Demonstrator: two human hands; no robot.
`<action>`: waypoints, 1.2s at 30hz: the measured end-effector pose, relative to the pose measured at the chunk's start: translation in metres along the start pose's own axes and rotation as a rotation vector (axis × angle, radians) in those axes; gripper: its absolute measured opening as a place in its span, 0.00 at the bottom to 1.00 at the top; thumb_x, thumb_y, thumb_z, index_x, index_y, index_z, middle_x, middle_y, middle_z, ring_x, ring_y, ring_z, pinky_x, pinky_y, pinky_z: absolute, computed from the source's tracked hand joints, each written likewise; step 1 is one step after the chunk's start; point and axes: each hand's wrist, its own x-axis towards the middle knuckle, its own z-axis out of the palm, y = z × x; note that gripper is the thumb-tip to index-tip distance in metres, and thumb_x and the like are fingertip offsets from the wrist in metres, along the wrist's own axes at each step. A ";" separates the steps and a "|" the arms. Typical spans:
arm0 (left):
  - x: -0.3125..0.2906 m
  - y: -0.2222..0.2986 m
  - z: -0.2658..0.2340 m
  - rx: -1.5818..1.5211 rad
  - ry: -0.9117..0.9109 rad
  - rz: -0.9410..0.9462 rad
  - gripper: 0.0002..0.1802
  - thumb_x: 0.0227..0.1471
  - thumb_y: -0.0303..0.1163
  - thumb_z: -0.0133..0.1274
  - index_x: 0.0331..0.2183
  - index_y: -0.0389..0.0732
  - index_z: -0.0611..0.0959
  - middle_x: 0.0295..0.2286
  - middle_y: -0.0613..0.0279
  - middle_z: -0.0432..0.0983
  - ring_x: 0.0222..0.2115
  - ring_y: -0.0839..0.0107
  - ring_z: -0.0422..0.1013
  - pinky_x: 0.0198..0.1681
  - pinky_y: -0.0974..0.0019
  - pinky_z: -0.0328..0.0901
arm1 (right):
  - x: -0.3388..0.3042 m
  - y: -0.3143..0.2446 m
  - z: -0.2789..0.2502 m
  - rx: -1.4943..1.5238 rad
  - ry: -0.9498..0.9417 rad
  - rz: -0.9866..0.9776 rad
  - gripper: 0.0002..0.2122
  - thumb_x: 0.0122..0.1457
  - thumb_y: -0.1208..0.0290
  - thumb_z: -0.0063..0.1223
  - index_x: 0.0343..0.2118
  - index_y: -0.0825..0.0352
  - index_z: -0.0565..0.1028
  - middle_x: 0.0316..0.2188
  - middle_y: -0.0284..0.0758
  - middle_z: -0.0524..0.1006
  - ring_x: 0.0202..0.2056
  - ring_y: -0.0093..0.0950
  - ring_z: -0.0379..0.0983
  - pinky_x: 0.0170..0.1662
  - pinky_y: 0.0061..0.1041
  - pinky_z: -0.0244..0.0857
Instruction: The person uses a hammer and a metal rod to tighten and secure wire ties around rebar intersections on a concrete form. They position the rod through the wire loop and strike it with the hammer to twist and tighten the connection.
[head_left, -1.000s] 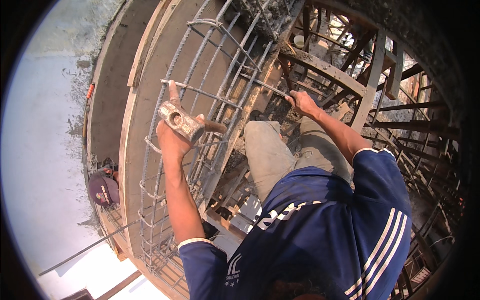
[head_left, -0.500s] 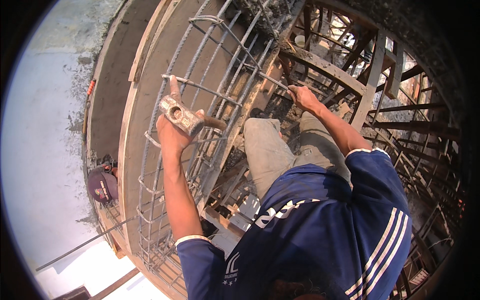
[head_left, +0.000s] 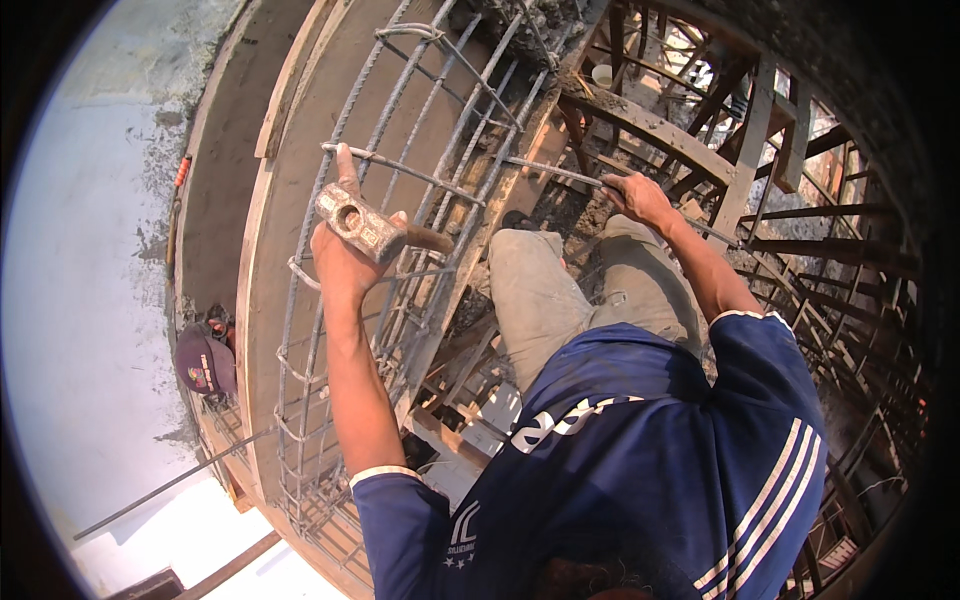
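Note:
My left hand (head_left: pixel 345 262) grips a short-handled club hammer (head_left: pixel 378 238) with a worn steel head. Its index finger reaches out to a cross tie (head_left: pixel 400 171) of the rebar cage (head_left: pixel 290 330), and the wooden handle points right over the bars. In my right hand (head_left: pixel 642 200), at the cage's right, is a thin steel rod (head_left: pixel 555 172). The rod's left end lies by the cage's right-hand bars; the other end sticks out beyond my wrist. How the fingers wrap the rod is partly hidden.
Long formwork boards (head_left: pixel 262 220) flank the cage on the left. A person in a dark cap (head_left: pixel 205 365) is beyond them, beside a pale wall (head_left: pixel 90 270). To the right, timber beams (head_left: pixel 660 140) and many props stand over a deep drop. A loose bar (head_left: pixel 170 488) juts out lower left.
My right hand has moved right, drawing the rod away from the cage, so its left end sits farther right. My left hand and the hammer have barely shifted.

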 end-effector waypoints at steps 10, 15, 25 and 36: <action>0.002 0.001 0.000 -0.002 0.010 0.018 0.55 0.44 0.35 0.62 0.68 0.40 0.52 0.28 0.56 0.73 0.28 0.57 0.72 0.34 0.57 0.66 | 0.034 -0.032 0.034 0.129 -0.095 -0.215 0.12 0.63 0.61 0.52 0.44 0.63 0.78 0.32 0.48 0.80 0.37 0.50 0.76 0.39 0.47 0.70; 0.000 0.003 -0.002 -0.021 0.008 0.001 0.55 0.44 0.35 0.62 0.68 0.41 0.52 0.29 0.56 0.73 0.29 0.57 0.72 0.34 0.57 0.66 | 0.021 -0.026 0.033 0.099 -0.079 -0.122 0.13 0.63 0.62 0.53 0.46 0.63 0.78 0.32 0.49 0.80 0.36 0.51 0.76 0.38 0.46 0.70; 0.001 -0.004 0.002 0.051 0.026 0.037 0.59 0.45 0.42 0.64 0.69 0.43 0.47 0.25 0.53 0.79 0.27 0.53 0.76 0.32 0.54 0.67 | 0.052 0.010 0.020 0.043 0.128 0.094 0.16 0.63 0.55 0.52 0.46 0.60 0.79 0.32 0.51 0.80 0.37 0.51 0.77 0.40 0.48 0.71; 0.003 0.006 -0.002 -0.049 0.012 0.000 0.55 0.43 0.35 0.62 0.68 0.43 0.53 0.30 0.57 0.72 0.29 0.58 0.71 0.35 0.56 0.66 | 0.119 0.047 -0.021 -0.370 0.103 -0.137 0.23 0.64 0.46 0.46 0.27 0.65 0.78 0.24 0.46 0.79 0.31 0.46 0.77 0.33 0.43 0.70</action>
